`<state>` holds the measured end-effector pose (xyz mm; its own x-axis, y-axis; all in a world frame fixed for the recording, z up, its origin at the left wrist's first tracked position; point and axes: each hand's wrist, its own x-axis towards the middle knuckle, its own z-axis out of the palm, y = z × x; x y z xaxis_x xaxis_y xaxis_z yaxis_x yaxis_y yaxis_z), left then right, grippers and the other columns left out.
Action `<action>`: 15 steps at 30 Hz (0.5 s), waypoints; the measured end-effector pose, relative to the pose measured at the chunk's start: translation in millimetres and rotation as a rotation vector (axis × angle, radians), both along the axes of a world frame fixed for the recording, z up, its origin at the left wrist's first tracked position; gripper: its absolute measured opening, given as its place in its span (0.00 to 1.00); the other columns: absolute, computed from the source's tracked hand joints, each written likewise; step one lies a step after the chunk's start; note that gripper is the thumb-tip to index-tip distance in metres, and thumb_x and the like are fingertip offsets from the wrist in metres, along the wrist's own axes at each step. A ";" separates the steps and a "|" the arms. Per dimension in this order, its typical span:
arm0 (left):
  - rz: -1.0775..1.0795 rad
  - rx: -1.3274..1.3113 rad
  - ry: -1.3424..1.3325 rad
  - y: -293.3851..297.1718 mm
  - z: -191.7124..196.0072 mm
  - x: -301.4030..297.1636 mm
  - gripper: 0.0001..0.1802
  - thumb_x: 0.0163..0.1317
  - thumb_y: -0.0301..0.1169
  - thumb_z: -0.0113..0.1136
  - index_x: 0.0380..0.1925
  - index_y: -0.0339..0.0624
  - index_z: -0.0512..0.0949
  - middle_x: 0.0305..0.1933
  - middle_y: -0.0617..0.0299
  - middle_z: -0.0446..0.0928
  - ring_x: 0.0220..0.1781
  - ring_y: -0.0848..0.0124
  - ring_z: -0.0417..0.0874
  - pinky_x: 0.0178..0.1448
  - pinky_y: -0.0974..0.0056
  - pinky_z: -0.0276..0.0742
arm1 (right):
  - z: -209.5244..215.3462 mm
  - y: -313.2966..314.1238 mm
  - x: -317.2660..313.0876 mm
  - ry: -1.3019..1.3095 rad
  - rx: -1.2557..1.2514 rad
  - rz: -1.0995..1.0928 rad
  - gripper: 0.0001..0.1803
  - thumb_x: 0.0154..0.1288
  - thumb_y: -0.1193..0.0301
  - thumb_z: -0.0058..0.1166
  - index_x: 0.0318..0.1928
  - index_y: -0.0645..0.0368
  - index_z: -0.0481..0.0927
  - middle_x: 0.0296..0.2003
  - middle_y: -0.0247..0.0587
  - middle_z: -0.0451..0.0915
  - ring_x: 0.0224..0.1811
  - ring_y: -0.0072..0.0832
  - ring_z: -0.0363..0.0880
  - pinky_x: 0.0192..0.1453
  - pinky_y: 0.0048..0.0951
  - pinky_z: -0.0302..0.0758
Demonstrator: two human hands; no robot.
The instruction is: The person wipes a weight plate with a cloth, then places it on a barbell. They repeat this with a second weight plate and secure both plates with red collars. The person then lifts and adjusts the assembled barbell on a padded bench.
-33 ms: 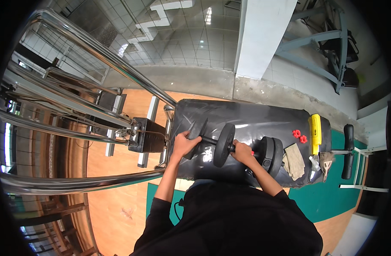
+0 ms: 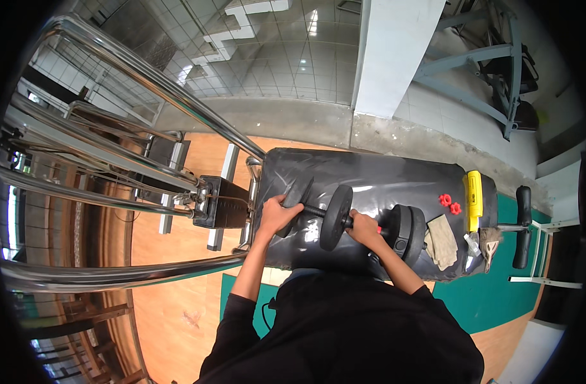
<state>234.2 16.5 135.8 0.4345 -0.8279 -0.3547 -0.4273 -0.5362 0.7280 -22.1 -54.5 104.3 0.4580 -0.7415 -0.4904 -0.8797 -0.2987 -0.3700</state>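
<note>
My left hand (image 2: 280,216) is closed on a black weight plate (image 2: 299,192), thumb at its near face, at the left end of a threaded dumbbell bar (image 2: 315,210). Farther along the bar stands a second round black plate (image 2: 337,218), tilted upright. My right hand (image 2: 364,230) wraps around the bar just right of that plate. Beyond it, thick black plates (image 2: 408,235) rest on the black padded bench (image 2: 382,169); my right hand and forearm partly hide how they join the bar. A bit of red shows beside my right fingers.
Two red star-shaped collar nuts (image 2: 450,204), a yellow tool-like object (image 2: 473,200), a beige cloth (image 2: 441,243) and a brush (image 2: 490,246) lie at the bench's right end. Chrome machine rails (image 2: 158,83) and a weight stack (image 2: 222,203) stand left. A white pillar (image 2: 395,57) rises behind.
</note>
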 end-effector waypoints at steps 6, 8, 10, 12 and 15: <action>-0.097 -0.180 -0.256 -15.2 20.1 -33.6 0.32 0.40 0.46 0.69 0.39 0.27 0.80 0.36 0.42 0.81 0.41 0.52 0.84 0.49 0.59 0.77 | -7.0 -4.2 3.6 -0.021 -0.020 -0.051 0.27 0.48 0.65 0.66 0.48 0.61 0.72 0.37 0.50 0.82 0.44 0.46 0.80 0.49 0.43 0.74; -0.045 -0.160 -0.108 -14.3 34.6 -35.6 0.27 0.42 0.43 0.69 0.36 0.29 0.82 0.31 0.45 0.82 0.36 0.56 0.85 0.44 0.61 0.77 | -0.8 -8.6 2.6 -0.040 0.007 -0.077 0.26 0.47 0.66 0.67 0.47 0.61 0.73 0.38 0.51 0.81 0.44 0.47 0.80 0.48 0.43 0.75; 0.014 -0.161 0.034 -10.9 32.7 -34.8 0.20 0.46 0.40 0.69 0.34 0.33 0.83 0.24 0.50 0.82 0.28 0.63 0.85 0.37 0.64 0.77 | -2.8 -10.5 1.2 -0.076 0.012 -0.061 0.26 0.47 0.66 0.67 0.46 0.62 0.73 0.38 0.52 0.81 0.44 0.47 0.80 0.48 0.43 0.75; -0.036 -0.072 -0.023 -9.3 29.2 -43.0 0.21 0.49 0.41 0.68 0.32 0.30 0.82 0.22 0.51 0.81 0.25 0.71 0.83 0.33 0.66 0.76 | -6.4 -14.9 -2.1 -0.070 0.024 -0.045 0.26 0.48 0.66 0.66 0.47 0.63 0.73 0.37 0.51 0.81 0.44 0.46 0.80 0.48 0.44 0.74; -0.082 -0.154 0.113 -5.9 33.0 -66.5 0.27 0.52 0.46 0.68 0.37 0.28 0.80 0.28 0.49 0.82 0.32 0.69 0.84 0.38 0.66 0.76 | -9.0 -10.2 -2.7 -0.049 0.005 -0.013 0.27 0.48 0.66 0.66 0.48 0.62 0.71 0.38 0.50 0.81 0.45 0.45 0.80 0.48 0.44 0.73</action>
